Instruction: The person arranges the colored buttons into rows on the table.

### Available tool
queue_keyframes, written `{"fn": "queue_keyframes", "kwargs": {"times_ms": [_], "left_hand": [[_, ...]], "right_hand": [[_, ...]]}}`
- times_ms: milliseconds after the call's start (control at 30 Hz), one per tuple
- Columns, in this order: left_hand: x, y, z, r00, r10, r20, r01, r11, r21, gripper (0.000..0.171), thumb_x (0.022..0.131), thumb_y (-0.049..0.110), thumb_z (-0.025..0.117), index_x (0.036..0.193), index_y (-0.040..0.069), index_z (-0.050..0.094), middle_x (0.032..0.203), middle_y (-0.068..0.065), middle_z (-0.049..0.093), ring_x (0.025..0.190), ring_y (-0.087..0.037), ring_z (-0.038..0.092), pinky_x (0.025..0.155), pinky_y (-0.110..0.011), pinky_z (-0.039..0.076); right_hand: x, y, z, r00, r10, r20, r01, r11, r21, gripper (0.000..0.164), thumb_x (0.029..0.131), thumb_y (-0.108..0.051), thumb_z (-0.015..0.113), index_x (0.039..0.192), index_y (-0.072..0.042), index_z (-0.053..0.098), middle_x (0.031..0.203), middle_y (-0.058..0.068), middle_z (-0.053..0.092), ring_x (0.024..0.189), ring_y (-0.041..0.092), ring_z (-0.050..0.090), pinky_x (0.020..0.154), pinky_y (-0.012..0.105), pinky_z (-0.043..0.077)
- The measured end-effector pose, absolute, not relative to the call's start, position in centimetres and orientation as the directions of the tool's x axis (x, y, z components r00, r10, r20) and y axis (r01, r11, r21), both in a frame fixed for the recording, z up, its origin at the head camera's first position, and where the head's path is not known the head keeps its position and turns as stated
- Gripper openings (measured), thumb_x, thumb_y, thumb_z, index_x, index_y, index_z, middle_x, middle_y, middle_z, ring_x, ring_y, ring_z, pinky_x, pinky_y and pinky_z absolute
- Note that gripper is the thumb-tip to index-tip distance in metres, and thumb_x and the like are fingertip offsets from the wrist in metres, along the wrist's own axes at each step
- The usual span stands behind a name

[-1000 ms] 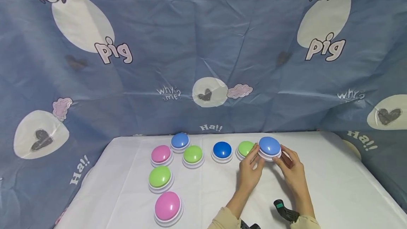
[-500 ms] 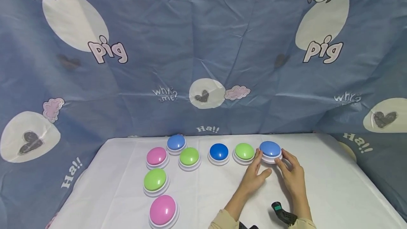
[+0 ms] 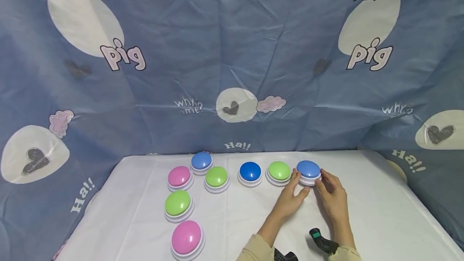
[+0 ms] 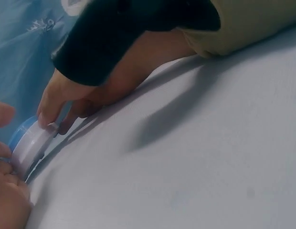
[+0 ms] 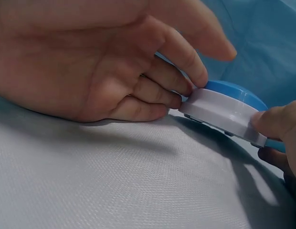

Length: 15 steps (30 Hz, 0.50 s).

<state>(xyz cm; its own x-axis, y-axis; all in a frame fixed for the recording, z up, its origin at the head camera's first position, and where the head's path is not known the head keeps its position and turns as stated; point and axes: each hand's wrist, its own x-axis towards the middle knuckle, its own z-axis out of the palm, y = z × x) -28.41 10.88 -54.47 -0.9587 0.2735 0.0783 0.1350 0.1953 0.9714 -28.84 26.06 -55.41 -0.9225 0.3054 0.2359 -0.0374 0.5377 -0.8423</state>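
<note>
Between my hands, at the right end of the far row, is a light blue push button (image 3: 308, 169) on a white round base. My right hand (image 3: 333, 198) pinches its right side between thumb and fingers. My left hand (image 3: 288, 200) touches its left side with fairly straight fingers, the thumb held apart. In the right wrist view, the button (image 5: 224, 109) tilts, its base partly off the cloth. Close on its left stands a green button (image 3: 279, 171), then a dark blue one (image 3: 250, 172).
Further left stand another light blue button (image 3: 201, 161), a pink one (image 3: 179, 176) and a green one (image 3: 216, 177). Nearer the front are a green button (image 3: 177, 203) and a larger-looking pink one (image 3: 186, 238). A blue printed curtain (image 3: 232, 63) hangs behind the white-covered table (image 3: 137, 212).
The light blue button between my hands has come down toward the table. My left thumb has moved off it, and that hand's grip has loosened. The head view has shifted slightly.
</note>
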Motion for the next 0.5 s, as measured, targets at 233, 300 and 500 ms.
{"fn": "queue_keyframes", "kwargs": {"times_ms": [233, 300, 500], "left_hand": [[-28.57, 10.69, -54.19, -0.947, 0.311, 0.08, 0.163, 0.251, 0.954, 0.059, 0.095, 0.034, 0.05, 0.147, 0.012, 0.032, 0.159, -0.001, 0.015, 0.146, -0.017, 0.018, 0.119, -0.039, 0.02], [-28.57, 10.61, -54.2, -0.944, 0.321, 0.073, 0.163, 0.264, 0.951, 0.059, 0.095, 0.034, 0.05, 0.147, 0.011, 0.033, 0.159, -0.002, 0.014, 0.146, -0.017, 0.018, 0.119, -0.039, 0.02], [-28.43, 10.12, -54.22, -0.934, 0.351, 0.061, 0.165, 0.275, 0.947, 0.058, 0.094, 0.033, 0.051, 0.145, 0.01, 0.036, 0.159, -0.005, 0.013, 0.146, -0.019, 0.017, 0.119, -0.038, 0.02]], "right_hand": [[-28.86, 25.87, -55.1, -0.937, 0.294, 0.189, 0.005, 0.553, -0.833, 0.046, 0.097, -0.023, 0.05, 0.14, -0.01, 0.044, 0.141, 0.017, 0.047, 0.133, 0.038, 0.041, 0.111, 0.054, 0.031], [-28.82, 25.87, -54.98, -0.943, 0.289, 0.163, 0.027, 0.557, -0.83, 0.046, 0.098, -0.023, 0.048, 0.141, -0.009, 0.043, 0.141, 0.019, 0.047, 0.134, 0.039, 0.039, 0.111, 0.055, 0.03], [-28.59, 25.74, -54.75, -0.954, 0.276, 0.121, 0.067, 0.585, -0.808, 0.045, 0.099, -0.023, 0.045, 0.141, -0.007, 0.043, 0.14, 0.02, 0.048, 0.136, 0.04, 0.035, 0.113, 0.056, 0.026]]}}
